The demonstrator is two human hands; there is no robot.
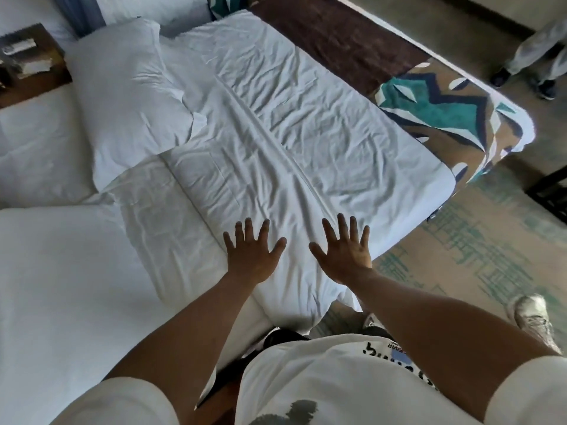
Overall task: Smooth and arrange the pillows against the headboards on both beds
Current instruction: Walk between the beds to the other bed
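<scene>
The bed point(306, 118) fills most of the view, its white duvet point(276, 167) creased all over, with one long ridge running from the hands up toward the far edge. A patterned runner point(445, 118) lies across the foot end at the right. At the left, two pillows sit at the head end: the far pillow point(122, 96) looks plump, with a loose flap at its open end, and the near pillow point(55, 271) lies broad and flat at the lower left. A nightstand point(27, 62) stands past them at the top left; the headboard itself is not clearly in view. A second person's legs point(540, 56) show at the top right.

Both hands lie flat on the duvet near its near edge, palms down. The left hand point(251, 253) and the right hand point(343, 256) sit just beside each other, one on each side of the ridge, fingers straight and spread apart, gripping nothing.

The step in hand seems to be flattening the cover, so the pillow work looks largely undone. To do it well, the palms should press and sweep outward from the ridge, away from each other, so the crease is pushed to the sides instead of bunched. Light, even pressure avoids dragging the whole duvet off the near corner. The pillows then need squaring at the head end, with the far pillow's flap tucked in
</scene>
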